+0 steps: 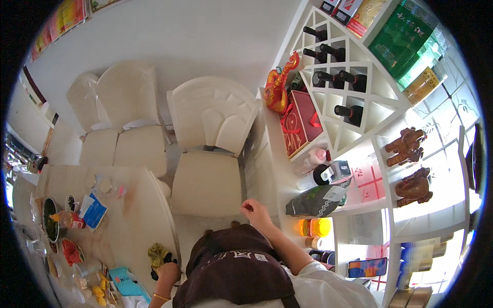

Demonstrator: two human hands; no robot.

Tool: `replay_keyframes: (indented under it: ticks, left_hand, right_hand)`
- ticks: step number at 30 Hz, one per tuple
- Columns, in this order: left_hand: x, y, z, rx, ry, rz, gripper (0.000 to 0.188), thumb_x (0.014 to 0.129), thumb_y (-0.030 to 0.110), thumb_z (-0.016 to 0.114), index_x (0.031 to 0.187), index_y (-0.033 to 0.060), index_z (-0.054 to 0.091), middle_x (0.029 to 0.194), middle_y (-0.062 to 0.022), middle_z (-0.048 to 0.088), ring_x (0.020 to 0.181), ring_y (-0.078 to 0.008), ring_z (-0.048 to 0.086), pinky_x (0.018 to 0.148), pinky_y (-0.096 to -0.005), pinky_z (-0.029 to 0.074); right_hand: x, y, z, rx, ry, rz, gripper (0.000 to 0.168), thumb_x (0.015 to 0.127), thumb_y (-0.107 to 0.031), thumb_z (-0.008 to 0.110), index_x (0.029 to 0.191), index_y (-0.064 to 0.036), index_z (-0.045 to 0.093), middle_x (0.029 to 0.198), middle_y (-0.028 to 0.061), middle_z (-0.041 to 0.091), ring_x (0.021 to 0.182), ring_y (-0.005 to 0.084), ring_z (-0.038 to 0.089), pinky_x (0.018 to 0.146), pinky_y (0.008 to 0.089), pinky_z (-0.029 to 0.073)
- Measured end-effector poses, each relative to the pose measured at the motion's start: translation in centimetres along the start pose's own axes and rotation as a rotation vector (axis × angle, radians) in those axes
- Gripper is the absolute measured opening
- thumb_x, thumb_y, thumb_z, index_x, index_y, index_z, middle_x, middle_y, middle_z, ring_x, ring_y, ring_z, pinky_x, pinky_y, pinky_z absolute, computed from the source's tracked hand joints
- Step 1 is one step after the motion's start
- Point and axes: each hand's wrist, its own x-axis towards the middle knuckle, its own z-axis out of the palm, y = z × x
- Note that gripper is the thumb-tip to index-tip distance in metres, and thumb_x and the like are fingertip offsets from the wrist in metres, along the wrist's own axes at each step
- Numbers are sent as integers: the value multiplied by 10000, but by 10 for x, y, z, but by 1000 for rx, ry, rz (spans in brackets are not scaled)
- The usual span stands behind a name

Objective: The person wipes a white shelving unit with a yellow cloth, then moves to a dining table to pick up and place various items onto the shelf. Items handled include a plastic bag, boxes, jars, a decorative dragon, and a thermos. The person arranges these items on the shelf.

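My left hand (pixel 168 272), with a gold bracelet at the wrist, is at the right edge of the pale table (pixel 127 231). It touches a bunched yellow-green and black cloth (pixel 158 255); the fingers are partly hidden, so the hold is not clear. My right hand (pixel 255 212) is raised in front of me, right of the dark apron, with its fingers curled; whether anything is inside them cannot be told. Before it stands a cream chair (pixel 206 184). On the table lie a blue packet (pixel 95 211), a red-labelled bottle (pixel 71 219), a watermelon piece (pixel 72 252) and a light-blue bag (pixel 127 284).
A metal bowl of greens (pixel 50 219) sits on the table's far left. At right, a white shelf unit holds wine bottles (pixel 349 111), a red box (pixel 302 121), a dark pouch (pixel 317 201), jars (pixel 320 227), carved wooden figures (pixel 414 187) and a phone (pixel 368 267). More cream chairs (pixel 131 92) line the wall.
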Motion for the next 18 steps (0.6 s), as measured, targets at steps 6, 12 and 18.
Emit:
replay_keyframes:
  ticks: [6,12,18]
  left_hand:
    - [18,-11,-11,-133,373,59,331,784,364,664,819,37,700,809,-155,659,814,-325,633,683,-442,487]
    - [27,-11,-48,-474,465,99,201,750,198,705,745,1,662,918,-147,640,925,-330,573,820,-433,440]
    - [82,-13,-52,-477,748,434,171,752,176,701,760,14,648,996,-119,617,993,-332,562,940,-456,375]
  right_hand:
    - [3,-7,3,-34,-34,36,214,844,-218,662,883,-13,612,784,126,646,692,237,627,634,334,489]
    - [2,-11,9,-31,-16,104,233,854,-234,653,842,-3,622,792,135,652,693,249,627,623,345,481]
    - [-1,-18,17,-132,10,157,190,864,-206,643,902,-20,629,749,105,651,657,199,605,615,327,478]
